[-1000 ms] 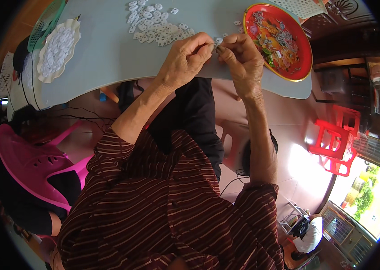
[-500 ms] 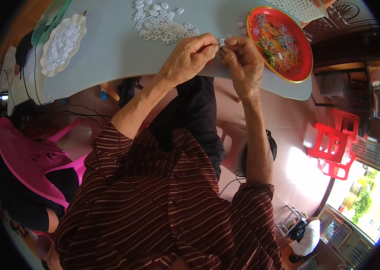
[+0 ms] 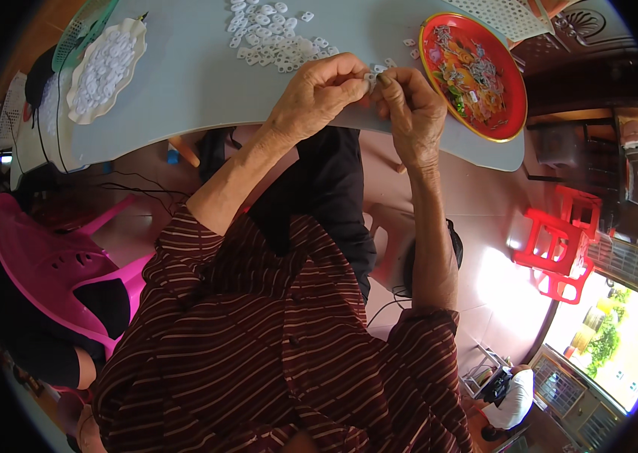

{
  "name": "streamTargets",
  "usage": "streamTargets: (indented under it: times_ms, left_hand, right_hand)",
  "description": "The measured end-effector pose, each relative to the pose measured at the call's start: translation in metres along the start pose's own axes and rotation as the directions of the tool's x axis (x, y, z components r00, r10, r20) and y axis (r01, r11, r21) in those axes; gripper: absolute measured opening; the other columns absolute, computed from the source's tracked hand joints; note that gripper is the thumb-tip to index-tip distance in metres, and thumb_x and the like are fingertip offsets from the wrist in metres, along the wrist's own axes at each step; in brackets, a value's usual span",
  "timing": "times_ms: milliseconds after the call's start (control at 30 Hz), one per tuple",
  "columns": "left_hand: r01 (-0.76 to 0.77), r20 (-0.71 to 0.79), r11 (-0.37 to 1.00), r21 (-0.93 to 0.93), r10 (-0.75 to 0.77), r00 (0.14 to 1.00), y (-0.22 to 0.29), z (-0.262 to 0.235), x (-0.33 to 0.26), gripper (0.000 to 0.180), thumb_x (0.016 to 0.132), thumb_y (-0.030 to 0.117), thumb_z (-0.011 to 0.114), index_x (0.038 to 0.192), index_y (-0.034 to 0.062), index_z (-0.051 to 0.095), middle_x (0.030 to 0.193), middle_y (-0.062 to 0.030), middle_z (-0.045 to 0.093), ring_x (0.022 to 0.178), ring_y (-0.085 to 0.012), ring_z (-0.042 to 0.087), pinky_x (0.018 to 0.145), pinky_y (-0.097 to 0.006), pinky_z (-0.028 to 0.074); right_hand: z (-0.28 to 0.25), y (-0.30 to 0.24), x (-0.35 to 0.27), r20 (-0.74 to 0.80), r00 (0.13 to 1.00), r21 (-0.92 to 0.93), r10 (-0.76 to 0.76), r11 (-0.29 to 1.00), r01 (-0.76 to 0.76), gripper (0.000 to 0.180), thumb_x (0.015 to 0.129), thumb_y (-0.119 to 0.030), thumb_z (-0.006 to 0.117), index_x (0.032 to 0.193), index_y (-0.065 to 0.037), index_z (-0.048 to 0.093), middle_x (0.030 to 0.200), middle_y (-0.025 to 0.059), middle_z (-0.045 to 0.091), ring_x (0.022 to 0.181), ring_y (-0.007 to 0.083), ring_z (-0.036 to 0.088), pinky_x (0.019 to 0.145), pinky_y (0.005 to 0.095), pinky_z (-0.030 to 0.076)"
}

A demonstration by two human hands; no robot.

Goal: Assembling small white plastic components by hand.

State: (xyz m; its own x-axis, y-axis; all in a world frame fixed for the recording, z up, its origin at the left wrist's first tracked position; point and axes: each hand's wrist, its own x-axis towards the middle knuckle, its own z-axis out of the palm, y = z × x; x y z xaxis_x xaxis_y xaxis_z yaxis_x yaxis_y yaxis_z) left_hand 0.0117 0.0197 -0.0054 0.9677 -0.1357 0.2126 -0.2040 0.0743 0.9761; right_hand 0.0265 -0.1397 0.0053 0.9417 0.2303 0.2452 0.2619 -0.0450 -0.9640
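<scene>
Both hands meet over the near edge of the pale surface. The left hand pinches a small white piece at its fingertips; the right hand closes its grip against the same piece, what it grasps hidden by curled fingers. Beyond the grip lies a heap of white pieces, right of it a red tray overhanging the edge; open surface spreads leftward to a white dish.

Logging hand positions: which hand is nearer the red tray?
Right. The right hand sits just left of the red tray; the left hand is farther left, beyond the right.
</scene>
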Motion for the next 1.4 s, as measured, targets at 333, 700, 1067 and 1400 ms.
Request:
streamTargets:
  times_ms: [333, 700, 1067, 1400]
  left_hand:
    - [-0.016, -0.087, 1.000, -0.025, 0.014, 0.996, 0.002, 0.003, -0.003, 0.014, 0.089, 0.012, 0.055, 0.093, 0.0005, 0.062, 0.073, 0.0016, 0.060, 0.069, -0.0037, 0.051, 0.065, -0.019, 0.043]
    - [-0.050, -0.138, 0.998, -0.046, 0.043, 0.989, 0.002, 0.008, -0.003, 0.014, 0.090, 0.012, 0.055, 0.089, -0.0008, 0.061, 0.068, 0.0039, 0.051, 0.063, -0.0025, 0.045, 0.057, -0.018, 0.037]
    - [-0.140, -0.264, 0.939, -0.313, 0.056, 0.963, -0.005, 0.029, -0.001, 0.015, 0.092, 0.012, 0.053, 0.090, -0.0018, 0.059, 0.070, 0.0023, 0.056, 0.058, -0.0005, 0.040, 0.049, -0.017, 0.033]
    - [-0.317, 0.006, 0.602, 0.733, 0.460, 0.888, 0.024, -0.058, 0.020, 0.007, 0.081, 0.003, 0.053, 0.085, 0.0023, 0.058, 0.064, -0.0105, 0.055, 0.062, -0.0255, 0.053, 0.062, -0.035, 0.045]
  right_hand:
    - [0.003, -0.010, -0.002, -0.036, 0.998, 0.071, 0.053, 0.996, -0.051, 0.016, 0.091, -0.015, 0.060, 0.091, 0.000, 0.061, 0.069, 0.0012, 0.060, 0.058, 0.0045, 0.048, 0.052, 0.0181, 0.039]
    - [0.008, -0.004, -0.001, -0.104, 0.994, -0.018, -0.021, 1.000, 0.020, 0.016, 0.089, -0.016, 0.062, 0.090, 0.000, 0.063, 0.070, 0.0002, 0.060, 0.058, 0.0045, 0.049, 0.052, 0.0182, 0.039]
    - [0.017, -0.008, -0.002, -0.200, 0.979, 0.126, 0.034, 0.992, -0.009, 0.016, 0.087, -0.016, 0.065, 0.088, 0.000, 0.063, 0.071, -0.0010, 0.060, 0.061, 0.0037, 0.048, 0.055, 0.0174, 0.039]
    - [0.004, -0.017, 0.002, -0.043, 0.984, 0.178, 0.172, 0.971, -0.162, 0.010, 0.086, -0.007, 0.061, 0.089, 0.002, 0.059, 0.081, 0.0060, 0.065, 0.064, 0.0081, 0.057, 0.057, 0.0194, 0.045]
